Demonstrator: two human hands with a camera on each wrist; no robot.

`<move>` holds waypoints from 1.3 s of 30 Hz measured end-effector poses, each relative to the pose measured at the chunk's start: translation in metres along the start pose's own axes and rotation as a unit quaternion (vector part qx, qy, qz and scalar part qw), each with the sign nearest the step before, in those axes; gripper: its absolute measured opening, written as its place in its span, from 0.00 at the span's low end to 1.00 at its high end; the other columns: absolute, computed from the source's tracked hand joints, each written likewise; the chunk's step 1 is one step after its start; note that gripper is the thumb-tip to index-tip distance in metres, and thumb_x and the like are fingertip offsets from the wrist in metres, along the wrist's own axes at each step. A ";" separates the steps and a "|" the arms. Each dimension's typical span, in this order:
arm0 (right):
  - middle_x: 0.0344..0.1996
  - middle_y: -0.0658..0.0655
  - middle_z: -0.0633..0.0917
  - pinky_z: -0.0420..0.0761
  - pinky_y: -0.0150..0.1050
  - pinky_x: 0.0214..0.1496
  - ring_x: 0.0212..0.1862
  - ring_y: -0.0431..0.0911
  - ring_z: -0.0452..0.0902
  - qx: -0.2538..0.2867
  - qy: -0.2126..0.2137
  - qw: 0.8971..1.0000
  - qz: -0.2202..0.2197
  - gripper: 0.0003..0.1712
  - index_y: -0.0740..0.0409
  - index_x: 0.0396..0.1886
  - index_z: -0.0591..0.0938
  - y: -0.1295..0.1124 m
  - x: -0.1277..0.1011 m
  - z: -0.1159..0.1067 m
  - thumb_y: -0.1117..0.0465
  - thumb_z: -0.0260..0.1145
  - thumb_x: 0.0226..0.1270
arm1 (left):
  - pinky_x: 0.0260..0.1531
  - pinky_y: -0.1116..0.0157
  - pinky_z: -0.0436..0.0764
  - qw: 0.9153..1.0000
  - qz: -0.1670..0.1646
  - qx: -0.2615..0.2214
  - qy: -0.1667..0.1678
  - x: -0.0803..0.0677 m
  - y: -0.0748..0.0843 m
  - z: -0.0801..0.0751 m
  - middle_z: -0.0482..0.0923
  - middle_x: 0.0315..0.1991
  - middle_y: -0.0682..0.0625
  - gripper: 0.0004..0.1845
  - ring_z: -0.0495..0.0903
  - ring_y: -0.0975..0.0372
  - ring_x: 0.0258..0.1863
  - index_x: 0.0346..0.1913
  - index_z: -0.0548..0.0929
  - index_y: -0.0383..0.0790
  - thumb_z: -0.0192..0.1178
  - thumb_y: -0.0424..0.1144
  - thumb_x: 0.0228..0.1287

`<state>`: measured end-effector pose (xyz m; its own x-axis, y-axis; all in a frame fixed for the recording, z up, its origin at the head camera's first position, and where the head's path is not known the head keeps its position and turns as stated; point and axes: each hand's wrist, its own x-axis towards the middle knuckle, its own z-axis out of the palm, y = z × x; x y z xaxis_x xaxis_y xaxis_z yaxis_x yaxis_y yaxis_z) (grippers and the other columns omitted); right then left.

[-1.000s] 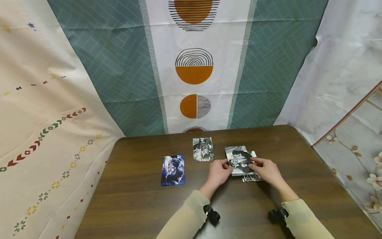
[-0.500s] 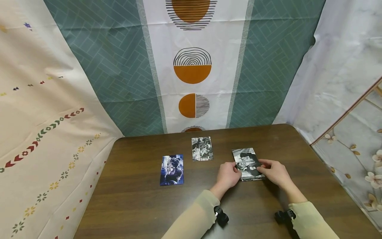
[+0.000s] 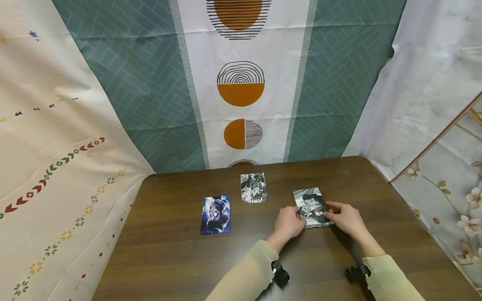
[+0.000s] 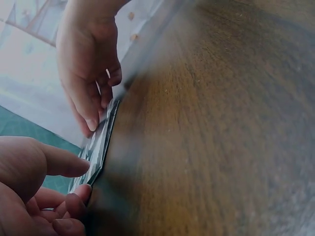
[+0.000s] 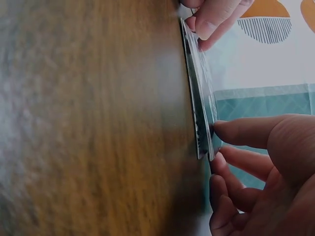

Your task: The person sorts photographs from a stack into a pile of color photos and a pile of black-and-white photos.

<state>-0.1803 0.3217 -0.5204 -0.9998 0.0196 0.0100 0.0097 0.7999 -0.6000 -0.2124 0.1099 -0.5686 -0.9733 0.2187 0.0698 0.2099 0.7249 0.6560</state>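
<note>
Head view: left hand [image 3: 289, 220] and right hand [image 3: 344, 217] each grip the photo stack [image 3: 311, 205].

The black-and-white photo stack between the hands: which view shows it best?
The head view: the black-and-white photo stack lies face-up, left hand and right hand at its sides. Both wrist views show only its thin edge.

B&w photo stack [image 3: 311, 207] lies flat on table, right side.
</note>
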 end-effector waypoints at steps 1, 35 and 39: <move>0.41 0.57 0.91 0.79 0.54 0.49 0.49 0.58 0.85 -0.001 -0.001 1.000 0.001 0.28 0.66 0.63 0.85 0.001 0.000 0.001 0.53 0.75 0.70 | 0.18 0.65 0.68 1.000 -0.002 0.005 -0.001 0.003 -0.003 0.005 0.69 0.18 0.59 0.12 0.71 0.63 0.20 0.20 0.73 0.51 0.67 0.38 0.50; 0.48 0.63 0.89 0.79 0.54 0.50 0.52 0.61 0.84 0.027 0.006 1.000 0.002 0.29 0.67 0.67 0.83 -0.017 0.012 0.007 0.53 0.71 0.75 | 0.39 0.69 0.78 0.995 0.002 -0.097 -0.017 -0.012 -0.002 -0.057 0.78 0.26 0.62 0.30 0.75 0.70 0.28 0.66 0.84 0.31 0.72 0.36 0.60; 0.47 0.61 0.89 0.80 0.52 0.48 0.51 0.59 0.85 0.047 0.004 0.999 -0.021 0.27 0.67 0.67 0.83 -0.039 0.024 0.020 0.55 0.70 0.76 | 0.41 0.66 0.80 0.992 -0.006 -0.122 -0.003 -0.007 -0.021 -0.078 0.78 0.29 0.60 0.31 0.75 0.69 0.30 0.70 0.80 0.28 0.71 0.36 0.65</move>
<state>-0.2050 0.2787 -0.5127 -0.9991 -0.0077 0.0425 -0.0342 0.7402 -0.6715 -0.2173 0.0419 -0.5246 -0.9748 0.2153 0.0581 0.1696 0.5469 0.8198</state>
